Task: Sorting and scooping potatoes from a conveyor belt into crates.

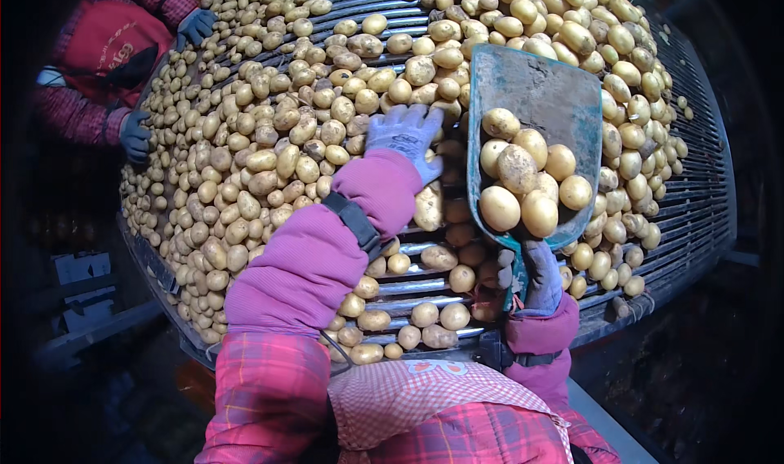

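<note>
In a pale grey-violet work glove, my left hand (405,139) lies palm down on the potatoes (367,101), fingers spread and pointing away from me; what lies under the palm is hidden. My right hand (541,277), gloved alike, is closed around the green handle of a wide scoop (536,90), right of my left hand. Several yellow potatoes (517,168) rest in the scoop near its handle end, while its flat front part is bare and dirt-stained. The scoop sits over the potato heap, its front edge pointing away from me.
Potatoes are heaped across a table of metal rollers (413,287), which show between them near me. Dark slatted bars (692,188) run along the right side. At the upper left, a person in a red apron (116,38) has both blue-gloved hands (196,28) at the table's edge.
</note>
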Tool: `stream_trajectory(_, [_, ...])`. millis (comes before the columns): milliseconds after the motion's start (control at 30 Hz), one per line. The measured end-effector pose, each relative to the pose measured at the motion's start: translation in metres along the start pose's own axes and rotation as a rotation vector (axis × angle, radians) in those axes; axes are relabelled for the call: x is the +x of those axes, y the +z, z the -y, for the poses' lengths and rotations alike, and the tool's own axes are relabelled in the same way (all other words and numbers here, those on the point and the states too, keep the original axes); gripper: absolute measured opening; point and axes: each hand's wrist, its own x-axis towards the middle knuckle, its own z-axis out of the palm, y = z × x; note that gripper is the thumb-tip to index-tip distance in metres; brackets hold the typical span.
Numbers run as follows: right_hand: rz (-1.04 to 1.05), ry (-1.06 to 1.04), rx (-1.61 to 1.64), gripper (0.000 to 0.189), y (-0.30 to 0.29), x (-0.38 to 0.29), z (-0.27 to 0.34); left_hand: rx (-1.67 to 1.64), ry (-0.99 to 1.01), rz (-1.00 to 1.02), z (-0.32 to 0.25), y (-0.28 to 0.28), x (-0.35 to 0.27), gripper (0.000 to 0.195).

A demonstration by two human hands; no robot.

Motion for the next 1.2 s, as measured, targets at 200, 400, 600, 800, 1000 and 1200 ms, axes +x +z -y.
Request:
stream_trajectory(200, [0.104,-0.037,0.009,0.029,-0.008,0.008,-0.004,0.025,0.011,0.08,0.048,-0.025,-0.05,0.051])
stream_trajectory(400, [0.111,0.024,0.104,0.027,-0.011,0.015,-0.007,-0.774,-0.277,-0.08,0.085,-0.082,-0.115,0.031])
stream_trajectory(600, [0.129,-0.01,0.049,0.026,-0.012,0.018,-0.008,-0.488,-0.184,-0.037,0.056,-0.088,-0.141,0.029])
stream_trajectory(800, [0.131,-0.005,0.005,0.027,-0.011,0.024,-0.006,0.07,-0.169,0.287,0.023,-0.033,-0.105,0.056])
stream_trajectory(1000, [0.165,0.006,-0.039,0.028,-0.006,0.02,-0.005,0.123,-0.269,0.316,0.03,-0.028,-0.079,0.045])
stream_trajectory(1200, [0.277,0.158,-0.111,0.025,0.003,0.012,0.0,-1.168,-0.661,0.043,0.021,-0.1,-0.066,0.041])
